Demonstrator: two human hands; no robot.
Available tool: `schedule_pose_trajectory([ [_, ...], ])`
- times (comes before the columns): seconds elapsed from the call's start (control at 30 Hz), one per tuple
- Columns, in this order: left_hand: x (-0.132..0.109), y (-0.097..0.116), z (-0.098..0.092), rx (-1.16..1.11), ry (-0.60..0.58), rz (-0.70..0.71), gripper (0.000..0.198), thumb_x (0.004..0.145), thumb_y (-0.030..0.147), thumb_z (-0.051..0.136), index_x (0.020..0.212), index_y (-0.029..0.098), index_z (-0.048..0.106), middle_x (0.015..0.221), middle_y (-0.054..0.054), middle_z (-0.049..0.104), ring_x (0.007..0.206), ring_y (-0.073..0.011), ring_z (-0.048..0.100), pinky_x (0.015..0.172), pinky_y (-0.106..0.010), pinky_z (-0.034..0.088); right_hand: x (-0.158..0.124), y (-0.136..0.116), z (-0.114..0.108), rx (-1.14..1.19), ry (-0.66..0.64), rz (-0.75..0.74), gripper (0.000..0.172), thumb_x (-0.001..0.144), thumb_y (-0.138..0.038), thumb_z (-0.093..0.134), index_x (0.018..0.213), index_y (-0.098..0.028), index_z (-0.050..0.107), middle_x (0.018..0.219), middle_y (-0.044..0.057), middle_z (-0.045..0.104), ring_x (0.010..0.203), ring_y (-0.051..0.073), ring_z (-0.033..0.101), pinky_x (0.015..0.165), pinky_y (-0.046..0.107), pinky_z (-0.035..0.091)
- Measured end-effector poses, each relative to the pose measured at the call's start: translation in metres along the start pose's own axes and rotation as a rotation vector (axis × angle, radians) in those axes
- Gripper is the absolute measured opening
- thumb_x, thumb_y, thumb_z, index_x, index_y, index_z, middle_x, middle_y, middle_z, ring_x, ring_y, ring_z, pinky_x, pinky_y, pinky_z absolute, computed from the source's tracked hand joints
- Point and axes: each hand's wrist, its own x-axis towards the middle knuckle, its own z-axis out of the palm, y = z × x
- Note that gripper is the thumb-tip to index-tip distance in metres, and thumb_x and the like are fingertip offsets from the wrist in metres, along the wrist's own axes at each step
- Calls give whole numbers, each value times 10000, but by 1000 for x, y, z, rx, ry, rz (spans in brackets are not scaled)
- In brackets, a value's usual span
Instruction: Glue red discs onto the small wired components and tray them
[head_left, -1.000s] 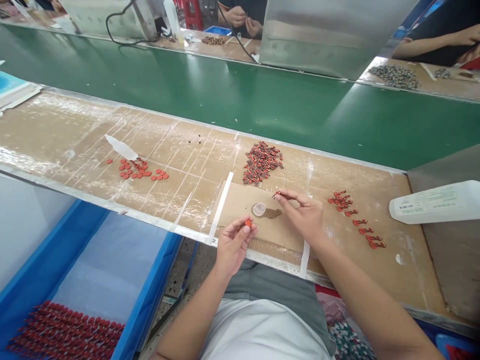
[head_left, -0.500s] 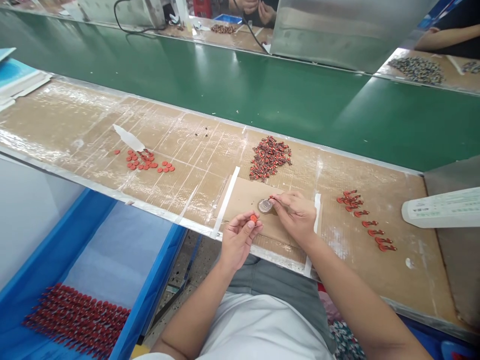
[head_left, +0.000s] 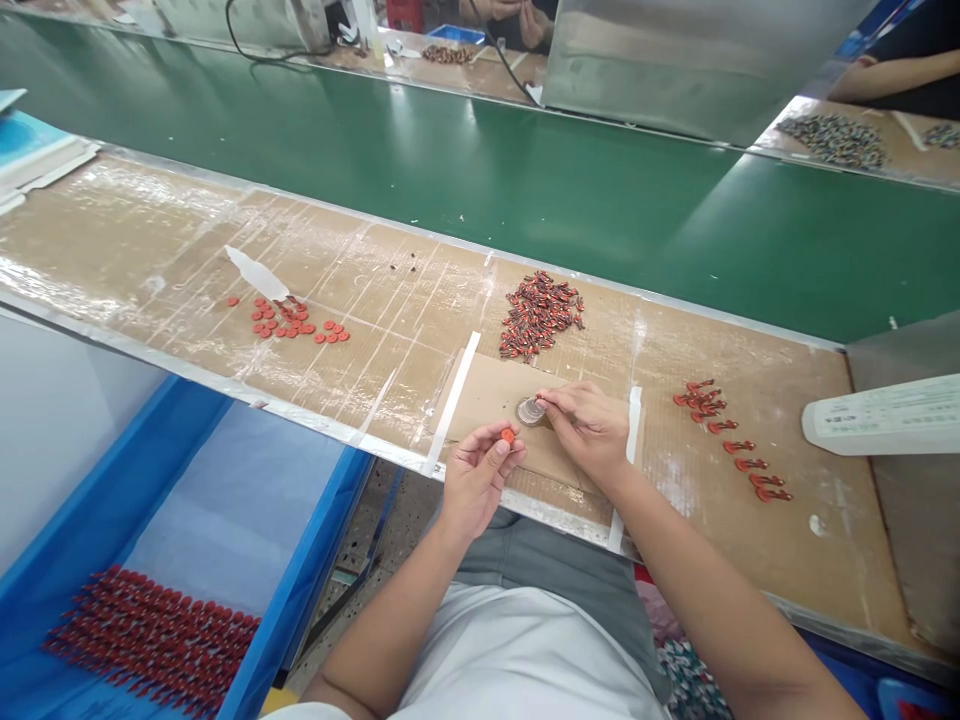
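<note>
Your left hand (head_left: 476,478) pinches a red disc (head_left: 508,436). Your right hand (head_left: 590,432) has its grip closed on a small part at the dish (head_left: 529,412). Dab lightly and hold the disc level.

Orange-red disc (head_left: 508,435), green belt (head_left: 480,190), blue bin (head_left: 300,590), tan cardboard bench (head_left: 375,310), red-and-black parts (head_left: 540,315).

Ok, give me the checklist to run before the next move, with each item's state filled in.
1. Red disc pinched in the left hand fingertips: ok.
2. Right hand fingertips at the small round dish: ok.
3. Part held in the right fingertips: cannot tell, hidden.
4. Dish flat on the cardboard pad: ok.
5. Pile of red-black parts beyond the dish, apart from both hands: ok.
6. Loose discs lying off to the left: ok.
</note>
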Motion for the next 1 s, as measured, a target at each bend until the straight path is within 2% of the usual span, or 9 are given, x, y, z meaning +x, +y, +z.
schedule_pose_trajectory([
  [0.17, 0, 1, 0, 1, -2, -4, 227, 756, 184, 777, 980, 188, 741, 1002, -37, 744, 831, -92, 709, 850, -217, 571, 0, 0, 0, -8, -3, 25, 199, 844, -179, 680, 1001, -288, 734, 924, 17, 769, 809, 187, 723, 801, 387, 575],
  [0.3, -2, 0, 0, 13, 15, 1, 241, 743, 183, 785, 980, 190, 740, 1004, -36, 742, 839, -100, 709, 859, -232, 569, 0, -4, 1, 19, 53, 78, 176, 825, -184, 701, 971, -274, 742, 899, 20, 769, 804, 190, 719, 797, 383, 577],
  [0.57, -3, -1, 6, 34, 72, 17, 267, 735, 234, 795, 993, 192, 737, 1013, -52, 750, 844, -124, 715, 857, -269, 566, -1, -12, -2, 189, 196, 424, 161, 785, -298, 757, 935, -240, 754, 921, 41, 764, 828, 187, 719, 818, 369, 600],
  [0.73, -9, 2, 16, 16, 27, 24, 228, 781, 233, 757, 1005, 196, 738, 1003, -50, 756, 868, -140, 722, 856, -279, 575, -6, -45, -11, 338, 301, 568, 199, 743, -277, 800, 931, -227, 759, 914, 41, 772, 820, 206, 742, 797, 368, 633],
  [0.87, -16, 3, 27, 3, -7, 26, 209, 795, 216, 744, 1003, 196, 744, 997, -50, 762, 902, -160, 725, 875, -295, 576, -17, -77, -14, 405, 298, 573, 184, 742, -217, 800, 919, -253, 766, 923, 25, 772, 818, 204, 748, 810, 357, 642],
  [1.0, -22, 2, 35, 29, -18, 39, 206, 788, 232, 753, 991, 203, 756, 1001, -67, 768, 943, -197, 725, 905, -341, 571, -26, -87, -14, 385, 264, 541, 205, 745, -193, 793, 934, -268, 768, 952, 23, 767, 841, 226, 748, 815, 380, 648],
])
